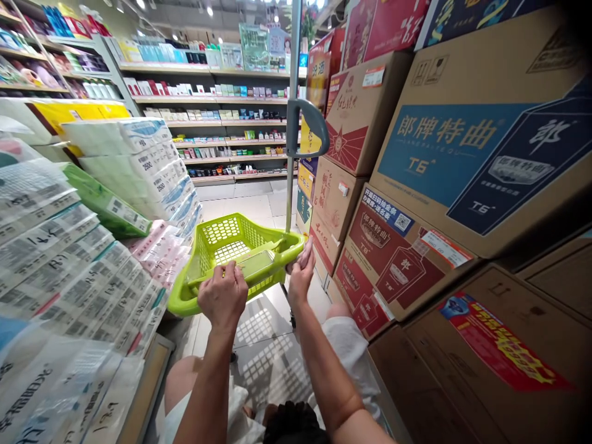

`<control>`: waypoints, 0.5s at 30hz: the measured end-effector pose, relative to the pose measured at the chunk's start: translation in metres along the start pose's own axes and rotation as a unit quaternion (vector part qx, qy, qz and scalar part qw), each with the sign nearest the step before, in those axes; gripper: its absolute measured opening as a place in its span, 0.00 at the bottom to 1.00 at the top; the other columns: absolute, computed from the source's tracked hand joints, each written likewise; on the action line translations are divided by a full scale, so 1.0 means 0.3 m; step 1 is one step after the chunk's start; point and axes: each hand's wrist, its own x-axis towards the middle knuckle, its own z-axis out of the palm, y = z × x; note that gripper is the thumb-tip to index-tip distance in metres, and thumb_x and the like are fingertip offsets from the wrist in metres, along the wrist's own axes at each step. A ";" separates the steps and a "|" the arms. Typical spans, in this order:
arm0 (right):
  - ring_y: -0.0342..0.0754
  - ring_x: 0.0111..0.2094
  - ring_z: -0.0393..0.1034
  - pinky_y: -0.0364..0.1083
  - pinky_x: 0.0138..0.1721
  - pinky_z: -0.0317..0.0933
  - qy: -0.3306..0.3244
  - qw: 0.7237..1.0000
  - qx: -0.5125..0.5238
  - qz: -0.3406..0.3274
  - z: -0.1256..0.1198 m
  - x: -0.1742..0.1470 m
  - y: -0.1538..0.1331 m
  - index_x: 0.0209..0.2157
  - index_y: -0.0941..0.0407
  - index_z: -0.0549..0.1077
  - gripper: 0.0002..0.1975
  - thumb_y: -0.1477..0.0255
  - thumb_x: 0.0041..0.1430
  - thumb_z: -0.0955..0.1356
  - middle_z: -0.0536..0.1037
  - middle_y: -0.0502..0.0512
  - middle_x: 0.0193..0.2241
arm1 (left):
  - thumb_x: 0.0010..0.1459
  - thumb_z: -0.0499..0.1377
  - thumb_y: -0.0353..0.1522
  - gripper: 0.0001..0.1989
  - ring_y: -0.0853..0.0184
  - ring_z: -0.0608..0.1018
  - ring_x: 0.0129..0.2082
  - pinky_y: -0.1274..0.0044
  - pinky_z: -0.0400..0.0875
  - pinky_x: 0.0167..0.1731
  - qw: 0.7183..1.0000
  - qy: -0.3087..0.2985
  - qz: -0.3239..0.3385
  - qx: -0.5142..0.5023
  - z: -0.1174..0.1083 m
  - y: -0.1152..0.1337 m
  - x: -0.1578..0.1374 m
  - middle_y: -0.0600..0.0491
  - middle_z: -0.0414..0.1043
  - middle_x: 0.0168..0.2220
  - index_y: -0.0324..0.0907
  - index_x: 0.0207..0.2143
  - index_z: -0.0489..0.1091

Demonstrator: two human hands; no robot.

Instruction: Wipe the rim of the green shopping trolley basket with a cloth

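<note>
I'm looking down a shop aisle with a pale tiled floor (272, 364), stacked brown cardboard cartons (485, 123) on the right and plastic-wrapped paper packs (50, 246) on the left. Ahead of me, low in the aisle, sits a lime-green perforated plastic basket (234, 246) with an upright grey metal handle (292, 111). My left hand (223, 295) is curled over its near rim, knuckles up; my right hand (300, 266) presses the right rim with fingers narrow, arms outstretched.

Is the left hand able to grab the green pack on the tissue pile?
Probably yes. The left hand grips the green basket's rim, and the green pack sticks out just left with nothing between. It would have to let go first.
</note>
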 end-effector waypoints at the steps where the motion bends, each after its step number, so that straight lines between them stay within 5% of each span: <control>1: 0.50 0.67 0.57 0.55 0.62 0.60 0.027 0.998 0.017 0.055 0.017 -0.045 -0.026 0.71 0.61 0.43 0.42 0.81 0.55 0.56 0.59 0.71 0.67 | 0.69 0.43 0.38 0.25 0.59 0.77 0.35 0.68 0.63 0.41 1.000 0.000 0.000 0.003 -0.001 0.011 -0.001 0.44 0.78 0.44 0.41 0.51 0.77; 5: 0.50 0.70 0.51 0.54 0.63 0.60 0.001 0.988 0.095 0.122 0.053 -0.154 -0.097 0.72 0.61 0.43 0.41 0.80 0.56 0.56 0.53 0.71 0.70 | 0.68 0.44 0.39 0.25 0.59 0.77 0.37 0.68 0.63 0.43 1.000 -0.009 0.017 -0.007 -0.021 0.014 -0.011 0.43 0.78 0.46 0.41 0.54 0.75; 9: 0.54 0.70 0.51 0.62 0.65 0.55 0.048 0.992 0.045 0.107 0.018 -0.073 -0.071 0.70 0.61 0.51 0.38 0.80 0.57 0.57 0.55 0.71 0.68 | 0.67 0.45 0.39 0.23 0.58 0.78 0.42 0.67 0.64 0.48 0.998 -0.037 0.031 -0.038 -0.064 -0.043 -0.016 0.47 0.80 0.49 0.44 0.53 0.76; 12: 0.54 0.70 0.51 0.64 0.67 0.54 0.003 0.999 -0.044 -0.020 -0.011 -0.075 -0.098 0.68 0.58 0.59 0.35 0.83 0.59 0.56 0.61 0.67 0.66 | 0.68 0.43 0.39 0.25 0.57 0.79 0.37 0.64 0.63 0.50 0.998 -0.051 -0.029 0.014 -0.072 -0.068 -0.009 0.44 0.81 0.35 0.41 0.40 0.80; 15: 0.52 0.70 0.53 0.61 0.68 0.56 -0.115 0.972 -0.093 -0.184 -0.028 -0.130 -0.157 0.64 0.52 0.66 0.33 0.86 0.60 0.57 0.70 0.58 0.62 | 0.68 0.41 0.40 0.29 0.57 0.78 0.30 0.66 0.65 0.44 0.993 -0.084 -0.056 0.058 -0.064 -0.061 -0.007 0.43 0.78 0.26 0.40 0.32 0.79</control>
